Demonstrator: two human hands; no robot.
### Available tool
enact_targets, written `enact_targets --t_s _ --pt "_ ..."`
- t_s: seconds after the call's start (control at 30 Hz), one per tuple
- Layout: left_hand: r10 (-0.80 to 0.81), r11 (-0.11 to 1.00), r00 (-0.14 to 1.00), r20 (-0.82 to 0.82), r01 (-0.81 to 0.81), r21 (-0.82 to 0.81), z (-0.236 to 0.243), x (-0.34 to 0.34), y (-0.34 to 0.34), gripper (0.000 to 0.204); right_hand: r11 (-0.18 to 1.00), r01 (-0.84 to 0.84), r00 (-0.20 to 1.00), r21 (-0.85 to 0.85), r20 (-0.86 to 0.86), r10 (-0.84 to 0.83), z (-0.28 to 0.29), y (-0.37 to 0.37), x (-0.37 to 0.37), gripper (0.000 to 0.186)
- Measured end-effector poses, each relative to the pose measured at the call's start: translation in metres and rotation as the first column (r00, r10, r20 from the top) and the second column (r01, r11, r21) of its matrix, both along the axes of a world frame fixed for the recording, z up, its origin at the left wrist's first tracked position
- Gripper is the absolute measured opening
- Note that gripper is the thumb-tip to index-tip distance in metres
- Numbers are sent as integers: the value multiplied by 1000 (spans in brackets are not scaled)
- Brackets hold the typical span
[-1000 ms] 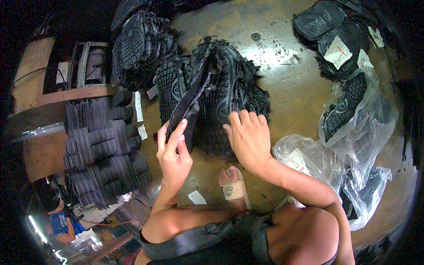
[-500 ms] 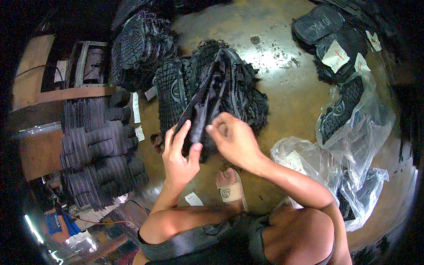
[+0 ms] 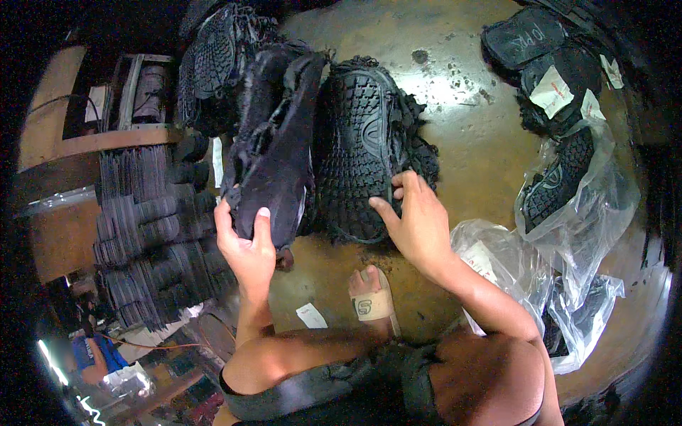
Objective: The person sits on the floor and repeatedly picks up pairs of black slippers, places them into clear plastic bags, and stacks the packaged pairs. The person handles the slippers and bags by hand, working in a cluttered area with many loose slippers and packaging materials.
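Note:
My left hand (image 3: 245,241) is closed on the near end of a black rubber shoe sole (image 3: 284,153), thumb on top and fingers beneath. Its smooth side faces up, and ragged trim runs along its left edge. To the right, my right hand (image 3: 419,220) has thumb and fingers apart at the edge of a treaded shoe sole (image 3: 355,135), which lies tread up on a pile of soles. Whether those fingertips pinch the edge, I cannot make out. More soles with ragged edges stick out at the pile's right side.
Another heap of treaded soles (image 3: 213,64) is at the far left. Stacks of thin dark sheets (image 3: 149,231) stand along the left. Clear plastic bags (image 3: 575,206) with soles lie at right, below more black soles (image 3: 529,35). My sandalled foot (image 3: 373,302) rests in front.
My left hand has moved left with a sole, which now lies opened out smooth side up. My right hand has shifted right to the pile, whose top treaded sole is now uncovered.

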State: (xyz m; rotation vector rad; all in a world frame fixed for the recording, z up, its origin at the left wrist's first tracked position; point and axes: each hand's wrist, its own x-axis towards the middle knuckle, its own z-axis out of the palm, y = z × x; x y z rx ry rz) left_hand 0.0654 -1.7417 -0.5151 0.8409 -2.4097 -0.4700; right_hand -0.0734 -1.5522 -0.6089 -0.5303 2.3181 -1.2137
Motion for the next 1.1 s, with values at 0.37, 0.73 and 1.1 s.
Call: enact_targets --t_s 0.37,0.73,1.1 --pt "-241 955 942 232 273 -116 -12 -6 34 47 845 95 919 -526 372 128 34 -41 16 24" --pt "-52 998 993 103 54 -22 -10 -10 19 45 978 68 990 -199 -110 -91 -1 -7 1 36" --pt "-40 998 997 59 37 55 -16 -6 20 46 988 -89 855 -123 -518 12 -2 -13 -9 8"
